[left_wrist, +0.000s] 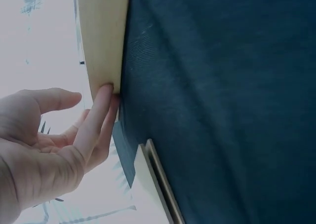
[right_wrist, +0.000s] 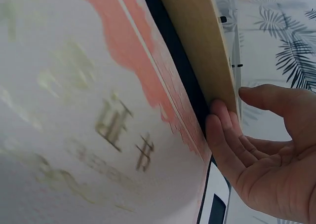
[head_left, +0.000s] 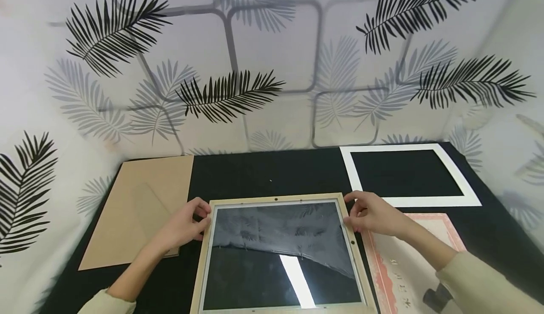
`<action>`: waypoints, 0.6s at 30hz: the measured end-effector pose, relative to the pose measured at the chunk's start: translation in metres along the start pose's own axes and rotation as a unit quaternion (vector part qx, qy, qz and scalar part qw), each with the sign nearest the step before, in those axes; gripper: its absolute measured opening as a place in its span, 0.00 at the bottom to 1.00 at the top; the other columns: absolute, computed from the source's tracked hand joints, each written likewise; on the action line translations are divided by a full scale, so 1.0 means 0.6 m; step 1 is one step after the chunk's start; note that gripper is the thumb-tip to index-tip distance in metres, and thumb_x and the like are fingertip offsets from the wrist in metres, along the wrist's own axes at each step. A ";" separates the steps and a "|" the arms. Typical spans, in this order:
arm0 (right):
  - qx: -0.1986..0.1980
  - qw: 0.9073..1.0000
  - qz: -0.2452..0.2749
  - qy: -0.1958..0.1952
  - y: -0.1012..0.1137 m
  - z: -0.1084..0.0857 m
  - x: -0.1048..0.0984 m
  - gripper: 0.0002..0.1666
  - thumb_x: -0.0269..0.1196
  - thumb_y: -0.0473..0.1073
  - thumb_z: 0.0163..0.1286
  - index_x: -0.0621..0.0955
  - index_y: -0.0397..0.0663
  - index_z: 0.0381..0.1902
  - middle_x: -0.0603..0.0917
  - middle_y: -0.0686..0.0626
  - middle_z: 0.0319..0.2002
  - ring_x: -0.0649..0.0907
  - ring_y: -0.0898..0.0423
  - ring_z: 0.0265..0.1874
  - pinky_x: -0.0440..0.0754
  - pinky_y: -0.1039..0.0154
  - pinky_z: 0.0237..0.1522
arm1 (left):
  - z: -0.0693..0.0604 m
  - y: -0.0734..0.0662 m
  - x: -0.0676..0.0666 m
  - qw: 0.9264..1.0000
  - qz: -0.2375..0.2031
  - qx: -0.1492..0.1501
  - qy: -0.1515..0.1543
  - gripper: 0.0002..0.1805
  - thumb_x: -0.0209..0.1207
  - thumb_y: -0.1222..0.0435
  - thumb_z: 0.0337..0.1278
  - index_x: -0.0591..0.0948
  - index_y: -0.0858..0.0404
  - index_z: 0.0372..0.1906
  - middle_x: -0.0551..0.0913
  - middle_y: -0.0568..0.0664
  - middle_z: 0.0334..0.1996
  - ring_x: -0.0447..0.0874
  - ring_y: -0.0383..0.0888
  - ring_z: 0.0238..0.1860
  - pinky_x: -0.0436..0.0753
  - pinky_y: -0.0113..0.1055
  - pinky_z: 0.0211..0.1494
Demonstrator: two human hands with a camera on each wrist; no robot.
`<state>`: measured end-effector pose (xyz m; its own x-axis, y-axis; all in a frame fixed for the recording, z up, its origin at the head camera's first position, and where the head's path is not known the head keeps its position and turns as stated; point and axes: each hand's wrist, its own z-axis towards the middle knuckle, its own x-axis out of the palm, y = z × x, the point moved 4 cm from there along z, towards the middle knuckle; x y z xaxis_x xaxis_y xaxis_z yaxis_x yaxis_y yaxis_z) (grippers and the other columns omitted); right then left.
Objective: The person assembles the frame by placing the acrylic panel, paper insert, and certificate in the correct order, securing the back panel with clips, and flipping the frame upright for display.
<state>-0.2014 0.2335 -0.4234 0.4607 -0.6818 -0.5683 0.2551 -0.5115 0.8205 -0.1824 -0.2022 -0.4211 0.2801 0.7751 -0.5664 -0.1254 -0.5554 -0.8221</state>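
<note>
Wooden frame between hands, beside pink-bordered "证书" sheet

Two sleeves, both plain, pale cream with faint yellow-green tint. Left sleeve: nearer counter's left edge, only short end in view, hem partway up left forearm. Right sleeve: toward counter's right edge, longer stretch in view, loose smooth cloth, hem partway up right forearm. Left grip, right grip: bare, slim fingers, rounded tips. Fine creases across palms, finger joints in wrist views.
</note>
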 end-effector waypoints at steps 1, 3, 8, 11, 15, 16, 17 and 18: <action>0.003 1.000 -0.003 -0.001 -0.002 0.006 -0.003 0.32 0.71 0.35 0.66 0.70 0.23 0.61 0.80 0.48 0.28 0.84 0.52 0.27 0.81 0.63 0.28 | 0.005 -0.001 -0.001 1.000 0.004 -0.002 -0.006 0.09 0.57 0.78 0.68 0.73 0.73 0.49 0.77 0.61 0.42 0.83 0.48 0.31 0.88 0.40 0.31; 0.010 1.000 -0.003 -0.004 -0.007 0.016 -0.008 0.32 0.70 0.34 0.66 0.70 0.23 0.61 0.80 0.47 0.28 0.84 0.51 0.27 0.81 0.63 0.28 | 0.014 -0.001 -0.003 1.000 0.007 -0.004 -0.015 0.09 0.57 0.78 0.67 0.73 0.75 0.49 0.77 0.63 0.42 0.83 0.49 0.31 0.88 0.41 0.31; 0.027 0.999 0.003 -0.026 -0.016 0.031 -0.014 0.32 0.69 0.34 0.67 0.70 0.25 0.62 0.80 0.45 0.30 0.84 0.50 0.28 0.80 0.62 0.28 | 0.031 0.006 -0.011 0.999 0.000 -0.019 -0.028 0.10 0.57 0.76 0.69 0.75 0.76 0.51 0.79 0.65 0.46 0.85 0.50 0.31 0.88 0.42 0.35; 0.029 0.999 0.006 -0.037 -0.021 0.035 -0.018 0.31 0.69 0.35 0.67 0.71 0.26 0.63 0.81 0.45 0.30 0.84 0.50 0.29 0.79 0.63 0.27 | 0.039 0.010 -0.014 0.999 -0.006 -0.023 -0.031 0.11 0.57 0.76 0.69 0.76 0.75 0.52 0.79 0.65 0.48 0.86 0.50 0.33 0.88 0.42 0.37; 0.029 0.999 0.007 -0.037 -0.028 0.041 -0.021 0.32 0.69 0.35 0.67 0.71 0.26 0.63 0.81 0.45 0.31 0.84 0.49 0.29 0.80 0.62 0.27 | 0.048 0.010 -0.016 0.999 -0.007 -0.022 -0.034 0.11 0.58 0.76 0.68 0.77 0.75 0.52 0.80 0.66 0.48 0.87 0.51 0.34 0.88 0.43 0.38; 0.030 0.999 0.009 -0.036 -0.029 0.043 -0.022 0.32 0.69 0.35 0.67 0.71 0.26 0.63 0.81 0.45 0.31 0.85 0.49 0.29 0.80 0.62 0.27 | 0.050 0.010 -0.017 0.999 -0.007 -0.022 -0.035 0.11 0.58 0.76 0.68 0.77 0.75 0.51 0.80 0.67 0.48 0.87 0.52 0.34 0.88 0.43 0.38; 0.031 0.999 0.009 -0.036 -0.029 0.044 -0.022 0.32 0.69 0.35 0.67 0.71 0.26 0.63 0.81 0.45 0.31 0.84 0.49 0.29 0.80 0.62 0.27 | 0.051 0.010 -0.018 0.999 -0.006 -0.022 -0.036 0.11 0.58 0.76 0.68 0.77 0.76 0.51 0.80 0.67 0.48 0.87 0.52 0.34 0.88 0.43 0.37; 0.031 0.999 0.010 -0.035 -0.030 0.046 -0.022 0.32 0.69 0.36 0.68 0.70 0.26 0.64 0.81 0.45 0.31 0.84 0.50 0.29 0.80 0.61 0.27 | 0.052 0.009 -0.018 0.999 -0.007 -0.023 -0.037 0.11 0.58 0.76 0.68 0.77 0.76 0.51 0.80 0.67 0.48 0.87 0.52 0.34 0.88 0.43 0.37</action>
<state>-0.2356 0.2376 -0.4324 0.4032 -0.7261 -0.5569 0.1917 -0.5281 0.8273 -0.2161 -0.2044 -0.4214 0.2099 0.8021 -0.5592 -0.0779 -0.5564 -0.8273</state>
